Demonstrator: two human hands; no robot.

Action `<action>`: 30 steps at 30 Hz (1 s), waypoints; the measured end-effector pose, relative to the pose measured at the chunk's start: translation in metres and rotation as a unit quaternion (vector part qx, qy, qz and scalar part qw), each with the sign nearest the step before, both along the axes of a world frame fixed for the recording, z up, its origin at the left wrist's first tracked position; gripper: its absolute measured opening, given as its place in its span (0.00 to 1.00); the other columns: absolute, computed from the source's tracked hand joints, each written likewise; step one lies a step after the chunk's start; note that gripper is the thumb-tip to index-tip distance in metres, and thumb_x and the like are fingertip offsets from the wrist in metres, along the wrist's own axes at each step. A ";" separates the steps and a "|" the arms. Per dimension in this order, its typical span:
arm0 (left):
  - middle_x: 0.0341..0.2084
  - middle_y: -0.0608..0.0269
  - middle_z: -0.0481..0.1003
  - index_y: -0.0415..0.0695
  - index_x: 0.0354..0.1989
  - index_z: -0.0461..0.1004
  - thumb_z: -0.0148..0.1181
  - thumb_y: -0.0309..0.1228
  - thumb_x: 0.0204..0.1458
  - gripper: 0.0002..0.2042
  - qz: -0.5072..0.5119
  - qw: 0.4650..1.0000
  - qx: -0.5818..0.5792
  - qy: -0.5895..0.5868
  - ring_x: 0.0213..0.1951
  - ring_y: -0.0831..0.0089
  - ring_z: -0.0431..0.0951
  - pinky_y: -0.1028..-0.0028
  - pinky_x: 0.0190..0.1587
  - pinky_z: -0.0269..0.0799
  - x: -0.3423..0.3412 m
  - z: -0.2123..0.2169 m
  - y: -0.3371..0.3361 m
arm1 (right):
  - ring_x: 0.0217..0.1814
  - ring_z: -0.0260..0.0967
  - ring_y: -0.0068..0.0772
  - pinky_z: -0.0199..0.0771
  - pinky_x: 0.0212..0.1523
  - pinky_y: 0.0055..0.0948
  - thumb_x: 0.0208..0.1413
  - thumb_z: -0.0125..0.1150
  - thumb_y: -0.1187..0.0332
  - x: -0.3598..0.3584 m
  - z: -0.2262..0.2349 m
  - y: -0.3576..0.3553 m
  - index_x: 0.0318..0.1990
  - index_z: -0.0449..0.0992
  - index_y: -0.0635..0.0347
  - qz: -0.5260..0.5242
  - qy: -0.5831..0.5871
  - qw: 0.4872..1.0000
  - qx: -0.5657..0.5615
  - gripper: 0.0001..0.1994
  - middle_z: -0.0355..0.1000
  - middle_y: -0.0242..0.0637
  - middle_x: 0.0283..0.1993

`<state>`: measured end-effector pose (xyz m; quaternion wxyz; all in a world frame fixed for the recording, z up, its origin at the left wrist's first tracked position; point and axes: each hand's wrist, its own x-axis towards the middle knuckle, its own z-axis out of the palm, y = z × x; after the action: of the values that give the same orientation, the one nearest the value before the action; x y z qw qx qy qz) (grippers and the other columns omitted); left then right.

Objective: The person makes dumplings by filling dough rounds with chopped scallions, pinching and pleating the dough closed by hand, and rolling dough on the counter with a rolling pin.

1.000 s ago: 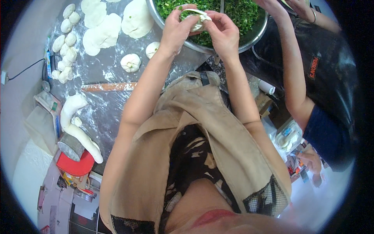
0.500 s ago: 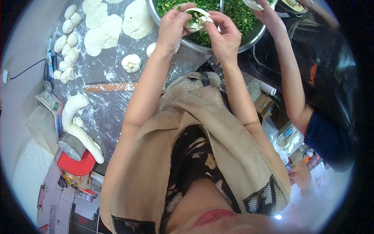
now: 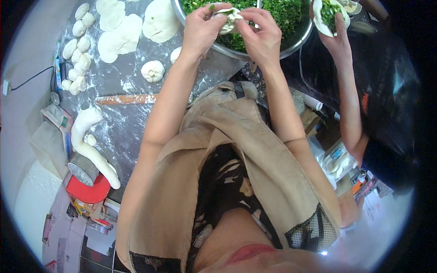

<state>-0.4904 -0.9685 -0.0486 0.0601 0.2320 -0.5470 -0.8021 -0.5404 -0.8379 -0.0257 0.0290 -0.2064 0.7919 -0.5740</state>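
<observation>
Dumpling (image 3: 229,18), soft and easily torn, sits pinched between left hand (image 3: 200,29) and right hand (image 3: 260,35) above the steel bowl (image 3: 298,40) of chopped greens; fingertips close on its pleated rim, the safest hold, over the floured tabletop (image 3: 123,82).

Wearer's clothing: a tan apron (image 3: 255,150) with a dark strap at the neck, over a black garment (image 3: 227,182) with a pale pattern. Black net trim at the hem. Both forearms bare, without sleeves.
</observation>
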 end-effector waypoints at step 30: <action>0.47 0.57 0.71 0.52 0.50 0.72 0.51 0.22 0.42 0.22 -0.088 0.582 -0.808 -0.034 0.49 0.50 0.70 0.59 0.55 0.63 -0.022 -0.002 -0.005 | 0.44 0.71 0.32 0.78 0.44 0.38 0.58 0.52 0.73 -0.013 -0.008 0.041 0.42 0.67 0.65 0.062 -0.404 0.806 -0.428 0.08 0.69 0.40 0.44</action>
<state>-0.5126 -0.9733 -0.0502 0.1333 0.0660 -0.9886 -0.0223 -0.5531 -0.7970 -0.0337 0.2906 0.0044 0.3675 -0.8834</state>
